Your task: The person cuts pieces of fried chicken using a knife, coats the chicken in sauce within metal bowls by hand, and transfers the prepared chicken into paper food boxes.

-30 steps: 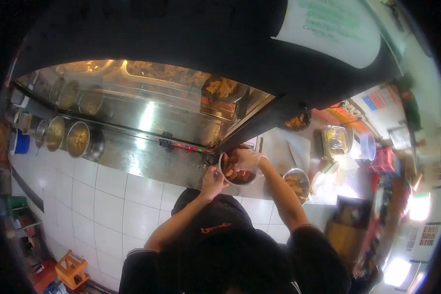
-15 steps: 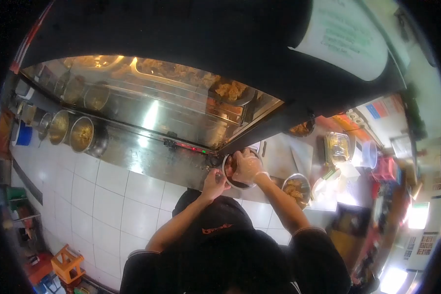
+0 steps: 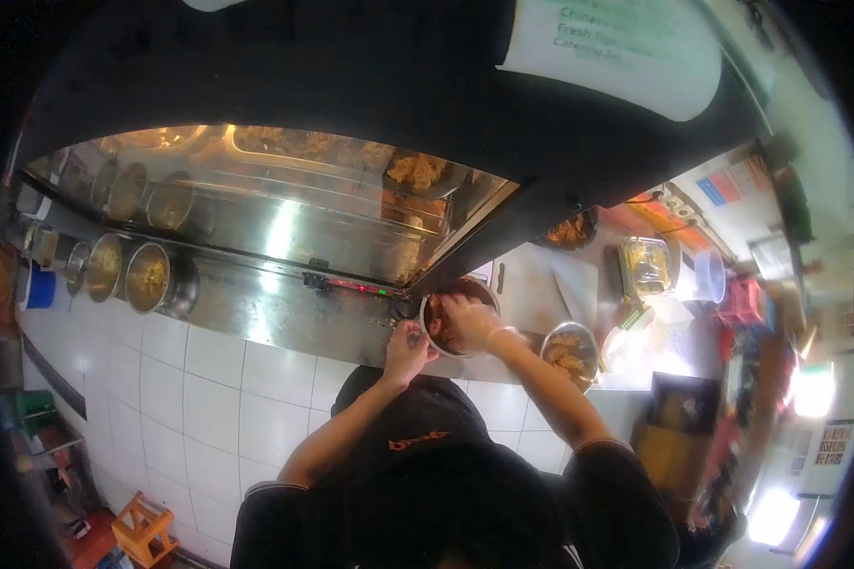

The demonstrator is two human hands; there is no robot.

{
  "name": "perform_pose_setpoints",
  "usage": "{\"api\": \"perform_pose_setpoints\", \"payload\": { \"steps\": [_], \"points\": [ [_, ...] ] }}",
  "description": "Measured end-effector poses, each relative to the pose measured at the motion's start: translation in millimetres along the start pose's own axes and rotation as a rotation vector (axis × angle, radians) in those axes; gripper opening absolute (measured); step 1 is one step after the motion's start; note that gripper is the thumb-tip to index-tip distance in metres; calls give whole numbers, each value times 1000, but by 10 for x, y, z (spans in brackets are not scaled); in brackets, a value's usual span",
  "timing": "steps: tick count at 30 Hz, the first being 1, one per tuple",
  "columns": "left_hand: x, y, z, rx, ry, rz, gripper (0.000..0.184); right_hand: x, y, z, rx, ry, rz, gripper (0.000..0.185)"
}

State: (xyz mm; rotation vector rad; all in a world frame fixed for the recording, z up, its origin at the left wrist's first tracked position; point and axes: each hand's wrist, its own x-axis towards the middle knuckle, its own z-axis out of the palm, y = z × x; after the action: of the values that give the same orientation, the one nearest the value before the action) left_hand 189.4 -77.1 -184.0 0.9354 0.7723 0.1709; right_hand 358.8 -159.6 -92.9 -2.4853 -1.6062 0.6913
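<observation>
Obscuring food (image 3: 435, 321) in the bowl (image 3: 484, 290) — right hand (image 3: 474, 324), fingers (image 3: 453, 308) blurry.

A lit glass cabinet (image 3: 285, 223) stands behind the worktop (image 3: 226, 294). At the left end, a metal bowl (image 3: 146, 300) of yellowish food sits near a blue container (image 3: 38, 287). A red basket (image 3: 743, 303) stands beside a clear tub (image 3: 709, 277) at right. An orange stool (image 3: 150, 548) stands on the white-tiled floor (image 3: 209, 384)
</observation>
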Motion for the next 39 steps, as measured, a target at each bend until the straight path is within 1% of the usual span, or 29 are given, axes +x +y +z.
{"api": "perform_pose_setpoints", "payload": {
  "steps": [1,2,4,5,7,8,10,11,13,14,16,17,19,20,22,23,24,26,28,29,31,32,34,35,37,38,39],
  "points": [
    [-23,58,30,-40,20,-46,29,53,-59,63,-11,23,41,49],
    [-43,123,60,-41,26,-46,29,108,-90,94,-9,20,36,49],
    [-117,270,119,-25,55,-56,34,203,-212,16,70,-54,225,51],
    [-110,215,116,-20,52,-56,34,236,-129,82,73,-50,229,51],
    [-60,91,119,49,59,122,37,288,157,188,215,-140,176,59],
    [-41,72,121,44,59,131,37,258,297,182,207,-136,172,59],
    [-39,78,81,48,35,85,40,175,421,94,559,-108,188,60],
    [-12,86,58,42,44,94,40,153,439,37,551,-111,176,60],
    [5,27,23,118,1,92,40,-29,352,-125,952,-64,243,60],
    [2,-25,25,124,-11,83,40,-93,389,-88,958,-57,257,60],
    [-5,37,49,116,25,74,41,-142,487,20,1136,0,100,60],
    [4,66,55,123,20,75,41,-117,523,64,1140,8,101,60],
    [16,72,69,117,4,63,40,-91,565,119,223,133,-23,63],
    [17,64,85,118,-1,59,40,-93,588,154,224,132,-16,63],
    [4,81,100,117,4,94,41,-64,376,76,34,83,-45,58],
    [3,93,100,119,4,92,41,-54,231,32,37,83,-43,58],
    [3,90,97,98,-4,68,41,-55,43,-34,-2,41,44,48],
    [3,107,89,80,-14,44,41,5,-124,-24,-38,1,132,39],
    [-12,110,70,72,-17,33,41,72,-181,39,-131,129,-4,30],
    [-2,98,60,70,-10,36,41,70,-184,60,-131,128,-11,30],
    [14,55,28,36,40,77,39,12,-171,123,-179,262,-177,28],
    [16,24,8,30,50,78,39,-9,-143,145,-179,257,-188,28],
    [13,66,-17,55,-4,65,39,6,-50,170,-3,292,-119,28],
    [36,72,-44,49,6,67,39,30,29,204,-4,286,-129,28],
    [67,58,-99,-77,-86,-4,44,18,125,257,-54,615,-362,28],
    [53,41,-115,-73,-91,-7,44,-14,153,301,-55,618,-356,28],
    [-19,132,-112,-68,-76,-24,44,-54,115,279,-159,525,-367,29]
  ]
}}
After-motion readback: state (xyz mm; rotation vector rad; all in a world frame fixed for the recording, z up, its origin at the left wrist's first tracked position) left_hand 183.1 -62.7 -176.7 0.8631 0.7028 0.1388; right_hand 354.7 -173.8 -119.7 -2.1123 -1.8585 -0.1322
